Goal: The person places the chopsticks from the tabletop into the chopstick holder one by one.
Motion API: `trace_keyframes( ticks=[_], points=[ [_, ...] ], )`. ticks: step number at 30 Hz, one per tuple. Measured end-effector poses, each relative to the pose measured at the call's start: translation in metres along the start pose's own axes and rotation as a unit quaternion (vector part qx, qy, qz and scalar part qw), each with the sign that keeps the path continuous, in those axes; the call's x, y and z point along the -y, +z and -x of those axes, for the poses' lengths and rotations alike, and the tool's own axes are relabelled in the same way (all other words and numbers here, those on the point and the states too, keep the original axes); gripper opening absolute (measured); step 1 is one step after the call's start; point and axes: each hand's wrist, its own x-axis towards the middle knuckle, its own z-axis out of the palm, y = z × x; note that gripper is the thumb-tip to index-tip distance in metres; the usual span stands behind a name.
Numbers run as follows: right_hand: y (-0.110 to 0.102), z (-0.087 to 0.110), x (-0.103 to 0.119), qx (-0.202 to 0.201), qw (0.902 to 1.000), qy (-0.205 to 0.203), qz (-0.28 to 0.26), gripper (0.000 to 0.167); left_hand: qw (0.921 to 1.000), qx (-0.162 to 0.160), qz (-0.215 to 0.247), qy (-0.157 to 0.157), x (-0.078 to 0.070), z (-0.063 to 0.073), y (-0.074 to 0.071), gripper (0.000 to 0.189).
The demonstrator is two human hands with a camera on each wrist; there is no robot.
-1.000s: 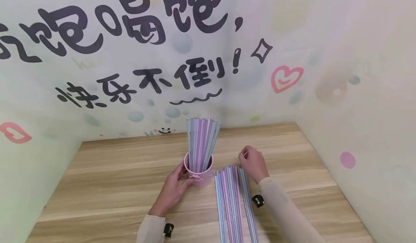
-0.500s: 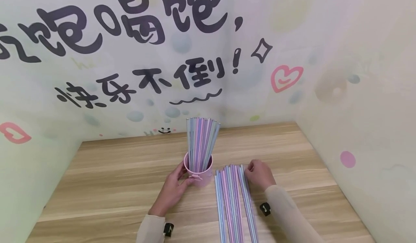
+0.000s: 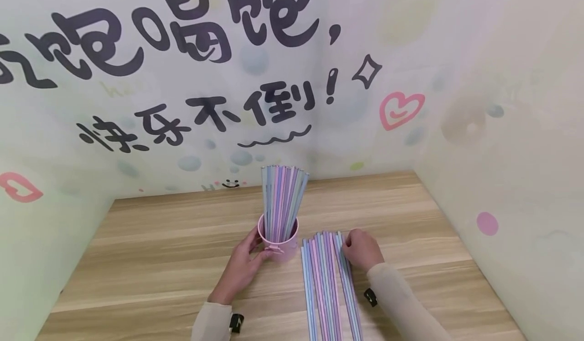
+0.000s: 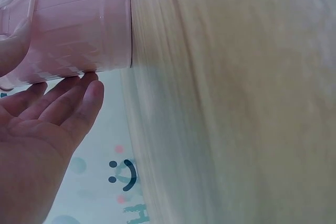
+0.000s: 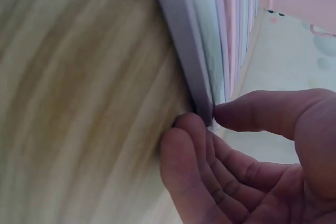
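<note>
My left hand point(image 3: 242, 267) holds a pink bucket-shaped cup point(image 3: 285, 251) upright on the table. In the left wrist view, the thumb lies over the handle point(image 4: 32, 3) and the fingers touch the side of the cup. A bundle of long pastel straws point(image 3: 280, 199) stands in the cup. More straws point(image 3: 325, 280) lie side by side to its right. At the upper end of the rightmost ones, my right hand point(image 3: 362, 250) pinches with thumb and forefinger. The right wrist view has a purple straw point(image 5: 184, 40) between those fingertips, its tip partly hidden.
Both groups are on a wood-grain table point(image 3: 173, 239). A printed wall point(image 3: 347, 143) rises behind the cup, with another wall point(image 3: 493, 179) along the right side. Dark wrist devices sit at both cuffs.
My right hand has come down and toward me, from above the far ends of the lying straws to the rightmost ones, moving slightly left at the last. My left hand and the cup stay put.
</note>
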Motion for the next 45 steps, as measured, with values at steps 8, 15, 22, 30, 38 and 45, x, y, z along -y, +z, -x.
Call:
trace_keyframes(
  ticks=[8,15,22,30,38,45],
  points=[
    [0.002,0.004,0.005,-0.021,0.9995,-0.017,0.013,0.048,1.0000,0.003,-0.006,0.001,-0.003,0.000,-0.001,0.077],
    [0.000,0.002,0.002,-0.016,0.9997,-0.021,0.001,0.048,0.9999,0.004,-0.006,0.007,-0.003,0.001,-0.001,0.075],
    [-0.024,-0.001,0.009,-0.010,0.9970,0.002,-0.077,0.018,0.9999,0.006,-0.004,0.012,0.000,0.001,-0.001,0.076],
    [-0.057,-0.006,0.033,-0.066,0.9766,-0.026,-0.203,0.015,1.0000,0.008,-0.001,0.003,-0.003,0.001,-0.002,0.076],
    [-0.079,-0.015,0.062,-0.144,0.9380,-0.048,-0.312,0.023,1.0000,0.004,-0.006,0.000,-0.003,0.001,-0.002,0.077],
    [-0.092,-0.023,0.082,-0.209,0.8998,-0.065,-0.378,0.025,1.0000,0.005,-0.002,-0.004,-0.002,0.000,-0.001,0.074]
  ],
)
